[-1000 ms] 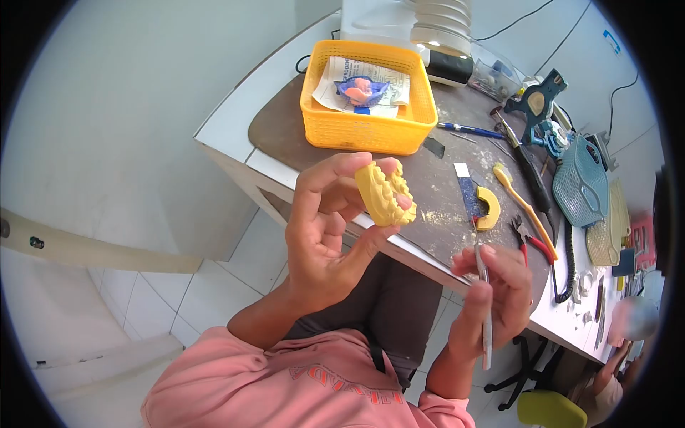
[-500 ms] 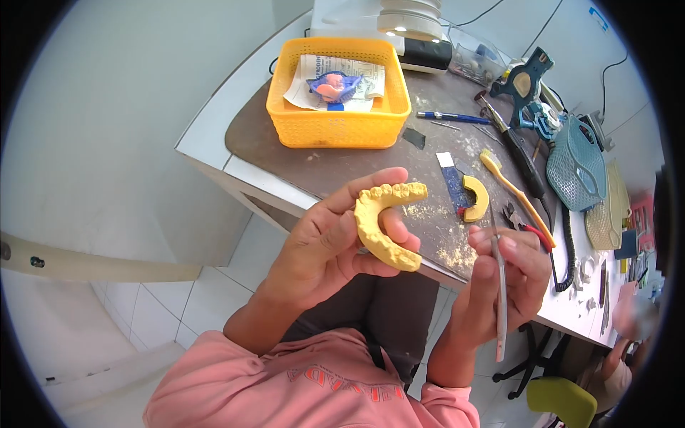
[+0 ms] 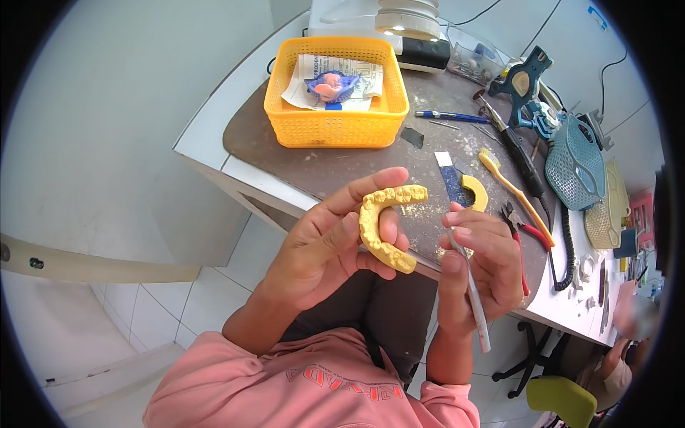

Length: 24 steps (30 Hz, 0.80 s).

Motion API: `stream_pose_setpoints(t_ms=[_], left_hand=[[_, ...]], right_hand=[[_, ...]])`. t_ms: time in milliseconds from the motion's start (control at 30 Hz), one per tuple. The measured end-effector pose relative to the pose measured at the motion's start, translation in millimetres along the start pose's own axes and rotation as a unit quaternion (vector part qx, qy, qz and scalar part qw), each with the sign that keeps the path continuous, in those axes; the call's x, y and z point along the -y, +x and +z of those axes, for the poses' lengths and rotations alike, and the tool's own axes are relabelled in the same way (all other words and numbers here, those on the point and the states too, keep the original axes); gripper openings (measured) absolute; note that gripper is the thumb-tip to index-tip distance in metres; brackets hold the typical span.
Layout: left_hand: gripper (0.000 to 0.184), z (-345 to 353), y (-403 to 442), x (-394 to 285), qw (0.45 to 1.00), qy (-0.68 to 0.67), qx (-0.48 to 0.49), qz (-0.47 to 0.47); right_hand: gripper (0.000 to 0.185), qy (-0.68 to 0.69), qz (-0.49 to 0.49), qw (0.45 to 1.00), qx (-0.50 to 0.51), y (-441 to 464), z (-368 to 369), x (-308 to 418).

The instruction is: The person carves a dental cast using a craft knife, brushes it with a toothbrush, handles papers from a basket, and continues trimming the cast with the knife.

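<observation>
A yellow dental cast point(image 3: 372, 225), a horseshoe-shaped arch of teeth, rests in my left hand point(image 3: 321, 239), with fingers and thumb closed around its outer and inner sides. My right hand point(image 3: 481, 260) pinches a slim grey handled tool point(image 3: 475, 307) like a pen; its upper tip is hard to make out among the fingers. The tool is apart from the cast, to its right. Just beyond my right hand lie a yellow curved plaster piece point(image 3: 477, 192) and a blue strip with a white end point(image 3: 449, 175).
A yellow basket point(image 3: 335, 132) holds paper and a blue-and-pink impression. On the worktop point(image 3: 342, 164) lie a toothbrush point(image 3: 514, 185), red-handled pliers point(image 3: 524, 239), a black corded handpiece point(image 3: 524, 157) and a blue pen point(image 3: 453, 115). A teal basket point(image 3: 574, 164) stands right. Another person is at far right.
My right hand and its tool have moved left, closer to the cast, and the tool leans more. The cast has turned slightly in my left hand.
</observation>
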<state>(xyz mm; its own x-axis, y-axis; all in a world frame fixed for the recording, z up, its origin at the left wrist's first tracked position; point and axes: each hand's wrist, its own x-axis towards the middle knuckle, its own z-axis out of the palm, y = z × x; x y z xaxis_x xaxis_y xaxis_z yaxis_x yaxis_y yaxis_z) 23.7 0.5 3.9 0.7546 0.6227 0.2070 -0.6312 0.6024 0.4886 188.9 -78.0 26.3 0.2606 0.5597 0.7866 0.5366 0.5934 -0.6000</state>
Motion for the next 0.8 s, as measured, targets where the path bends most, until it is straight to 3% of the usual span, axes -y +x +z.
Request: stream_pose_setpoints(t_ms=[500, 800], left_hand=[[0.071, -3.1, -1.2, 4.1, 0.999, 0.025, 0.029, 0.006], [0.074, -1.9, 1.6, 3.8, 1.0, 0.017, 0.024, 0.001]], right_hand=[[0.015, 0.031, -0.003, 0.998, 0.057, 11.8, 2.9, 5.7], [0.015, 0.047, 0.022, 0.998, 0.037, 7.8, 2.1, 7.6]])
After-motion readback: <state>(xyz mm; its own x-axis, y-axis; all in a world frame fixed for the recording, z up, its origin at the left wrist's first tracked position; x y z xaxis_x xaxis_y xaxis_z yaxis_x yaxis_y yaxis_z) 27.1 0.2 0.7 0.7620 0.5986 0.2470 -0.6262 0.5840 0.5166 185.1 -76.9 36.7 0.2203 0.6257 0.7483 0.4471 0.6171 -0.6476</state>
